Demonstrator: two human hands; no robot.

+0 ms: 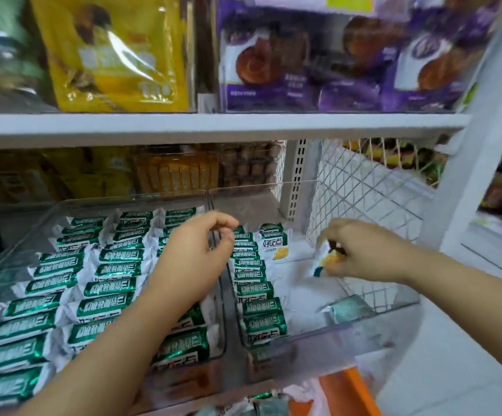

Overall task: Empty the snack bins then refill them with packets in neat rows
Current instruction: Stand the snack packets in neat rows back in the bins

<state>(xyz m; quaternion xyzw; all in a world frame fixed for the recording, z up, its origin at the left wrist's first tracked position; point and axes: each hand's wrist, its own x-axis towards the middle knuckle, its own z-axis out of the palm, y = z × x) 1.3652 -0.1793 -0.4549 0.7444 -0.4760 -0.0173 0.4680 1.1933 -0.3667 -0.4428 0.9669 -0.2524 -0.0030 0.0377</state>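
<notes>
Two clear plastic bins sit side by side on a shelf. The left bin [15, 244] is packed with rows of green-and-white snack packets [108, 288]. The right bin [363, 321] holds one row of the same packets [254, 291] along its left side and a loose packet [348, 310] near the front. My left hand [195, 259] hovers over the divide between the bins, fingers loosely curled, holding nothing. My right hand [363, 250] grips a white packet [324, 261] with a yellow picture above the bare floor of the right bin.
A white wire mesh wall [360, 187] and a white upright post [478, 145] stand right of the bins. The shelf above [213, 124] carries yellow and purple snack bags. An orange container [351, 391] with more packets sits below the shelf front.
</notes>
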